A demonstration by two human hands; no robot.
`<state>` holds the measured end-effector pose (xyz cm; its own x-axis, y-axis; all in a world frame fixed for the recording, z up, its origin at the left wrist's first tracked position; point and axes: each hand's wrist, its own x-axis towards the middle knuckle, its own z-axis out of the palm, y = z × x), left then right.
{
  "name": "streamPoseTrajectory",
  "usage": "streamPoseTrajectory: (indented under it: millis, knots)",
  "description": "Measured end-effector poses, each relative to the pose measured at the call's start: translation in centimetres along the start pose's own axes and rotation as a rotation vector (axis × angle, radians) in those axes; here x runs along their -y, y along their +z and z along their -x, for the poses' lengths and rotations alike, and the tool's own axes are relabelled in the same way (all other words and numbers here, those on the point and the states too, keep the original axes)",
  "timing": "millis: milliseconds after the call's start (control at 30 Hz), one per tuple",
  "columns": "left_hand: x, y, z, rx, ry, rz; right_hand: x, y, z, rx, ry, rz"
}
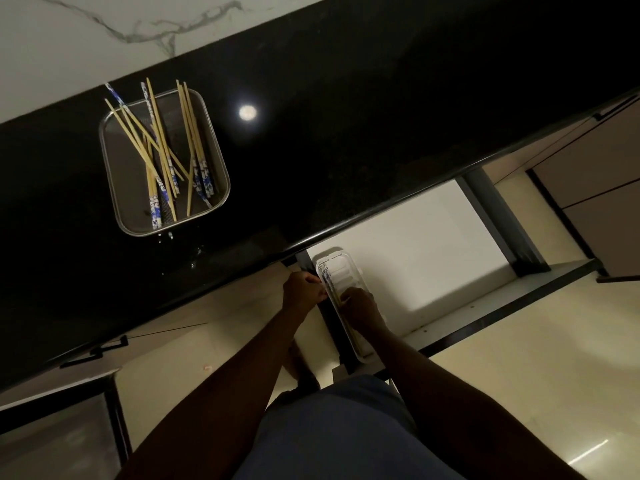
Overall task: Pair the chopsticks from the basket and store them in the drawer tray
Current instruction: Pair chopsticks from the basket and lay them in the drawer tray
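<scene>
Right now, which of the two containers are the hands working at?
The white tray in the open drawer: left hand and right hand are both at it. The mesh basket sits apart on the black counter.

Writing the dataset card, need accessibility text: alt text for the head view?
Two bare hands set chopsticks into a narrow white plastic tray in an open drawer below a glossy black countertop; the right hand grips them, the left hand is curled at the tray's edge. On the counter, a silver-rimmed rounded basket holds jumbled bamboo and blue-and-white chopsticks.
</scene>
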<state>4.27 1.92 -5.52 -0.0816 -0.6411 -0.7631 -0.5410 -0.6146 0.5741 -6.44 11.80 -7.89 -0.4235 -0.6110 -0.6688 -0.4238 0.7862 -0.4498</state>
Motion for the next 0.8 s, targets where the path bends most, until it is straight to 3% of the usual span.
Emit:
streamPoseTrajectory:
  millis: [800]
  knots:
    - [0.86, -0.29, -0.6, -0.005, 0.024, -0.007, 0.07, 0.01, 0.02, 0.039, 0.012, 0.133]
